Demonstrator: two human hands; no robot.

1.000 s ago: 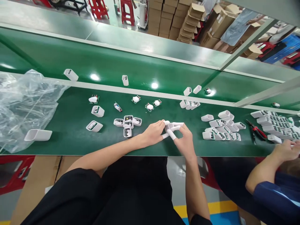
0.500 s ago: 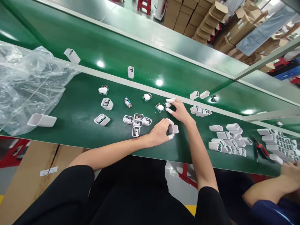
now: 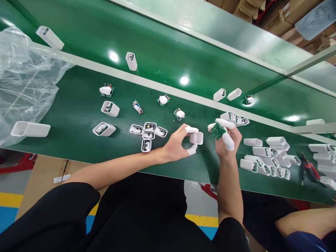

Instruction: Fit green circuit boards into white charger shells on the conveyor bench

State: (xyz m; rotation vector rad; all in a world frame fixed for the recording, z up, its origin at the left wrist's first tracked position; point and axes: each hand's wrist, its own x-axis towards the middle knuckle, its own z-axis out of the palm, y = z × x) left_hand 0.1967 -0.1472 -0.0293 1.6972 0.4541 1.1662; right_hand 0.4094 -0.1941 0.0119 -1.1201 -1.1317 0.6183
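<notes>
Between the thumb and fingers of my left hand [image 3: 176, 145] is a white plastic housing [image 3: 196, 138], its open end turned toward my right side. My right hand [image 3: 229, 140], in white finger cots, pinches a small green circuit board [image 3: 218, 131] just to the right of that housing, apart from it. On the bench beyond my hands lie a circuit board with a white blob [image 3: 180, 114] and a similar board [image 3: 163, 100]. Left of my left hand, several white housings with boards inside [image 3: 148, 134] stand in a cross-shaped cluster.
More filled housings [image 3: 273, 159] lie in a pile on the right, near red-handled pliers [image 3: 311, 170]. Clear plastic sheeting [image 3: 28, 80] covers the bench's left end. A metal rail [image 3: 147, 84] crosses behind the boards. A co-worker's arm [image 3: 307, 222] shows at lower right.
My right hand has picked up a circuit board from the bench and drawn it back and to the right. My left hand still holds the housing. The view has shifted.
</notes>
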